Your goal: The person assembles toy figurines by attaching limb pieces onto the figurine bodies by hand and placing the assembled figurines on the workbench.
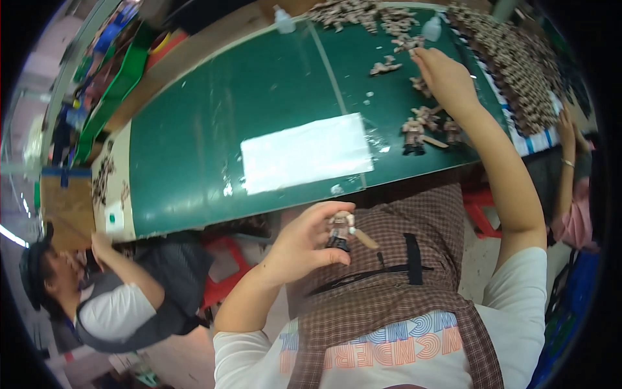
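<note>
Above my lap, my left hand (301, 243) holds a small toy figurine (341, 228) between thumb and fingers. The figurine has a pale upper part and a dark base, and a flat tan stick (367, 239) juts out beside it. My right hand (446, 76) stretches over the far right of the green table (272, 78). Its fingers are bent together next to a small beige piece (407, 43); whether they grip anything is hidden. Nearer me, a few similar figurines (413, 135) stand by another tan stick (435, 142).
A white sheet (308, 153) lies on the table. Beige pieces (363, 14) are heaped at the far edge, near two white squeeze bottles (284, 20) (431, 28). Rows of small figures (512, 65) fill the right side. People sit at left (123, 305) and right (573, 194).
</note>
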`<state>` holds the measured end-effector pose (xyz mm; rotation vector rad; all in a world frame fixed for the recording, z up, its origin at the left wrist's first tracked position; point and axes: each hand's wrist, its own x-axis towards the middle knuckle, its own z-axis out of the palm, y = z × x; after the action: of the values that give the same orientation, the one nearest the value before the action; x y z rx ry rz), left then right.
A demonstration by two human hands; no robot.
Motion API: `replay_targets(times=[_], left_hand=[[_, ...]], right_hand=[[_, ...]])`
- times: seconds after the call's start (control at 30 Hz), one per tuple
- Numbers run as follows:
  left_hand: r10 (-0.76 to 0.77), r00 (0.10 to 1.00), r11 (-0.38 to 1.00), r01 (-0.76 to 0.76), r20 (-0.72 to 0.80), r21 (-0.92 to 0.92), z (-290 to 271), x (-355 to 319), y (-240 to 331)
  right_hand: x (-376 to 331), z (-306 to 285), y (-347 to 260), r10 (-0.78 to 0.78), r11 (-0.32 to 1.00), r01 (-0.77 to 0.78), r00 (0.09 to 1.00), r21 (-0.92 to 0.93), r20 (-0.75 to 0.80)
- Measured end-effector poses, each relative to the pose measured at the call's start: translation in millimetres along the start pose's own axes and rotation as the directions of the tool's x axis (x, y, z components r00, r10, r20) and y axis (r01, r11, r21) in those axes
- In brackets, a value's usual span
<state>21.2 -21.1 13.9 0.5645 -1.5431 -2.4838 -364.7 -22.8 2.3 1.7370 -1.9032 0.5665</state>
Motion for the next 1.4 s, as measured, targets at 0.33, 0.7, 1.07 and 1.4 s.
replay_targets(times=[0.33,0.7,1.07,1.4], left_hand=[[0.114,0.972,0.989,-0.091,-0.206,0.118,1,-29,3],[0.166,0.934,0.986,-0.167,-0.316,0.023,-9,-30,-1],[0.223,0.868,0.952,-0.291,-0.444,-0.092,-16,-22,2],[0.397,0.821,0.900,-0.259,-0.410,0.352,-4,-13,10]], right_hand=[[23,-16,-153,-0.227,0.848,0.139,0.967,0.511,0.115],[18,5,-173,-0.299,0.812,0.092,0.914,0.576,0.275],[13,-8,-173,-0.225,0.773,0.019,0.943,0.635,0.247],[-34,-73,-171,-0.225,0.412,0.031,0.972,0.911,0.069]])
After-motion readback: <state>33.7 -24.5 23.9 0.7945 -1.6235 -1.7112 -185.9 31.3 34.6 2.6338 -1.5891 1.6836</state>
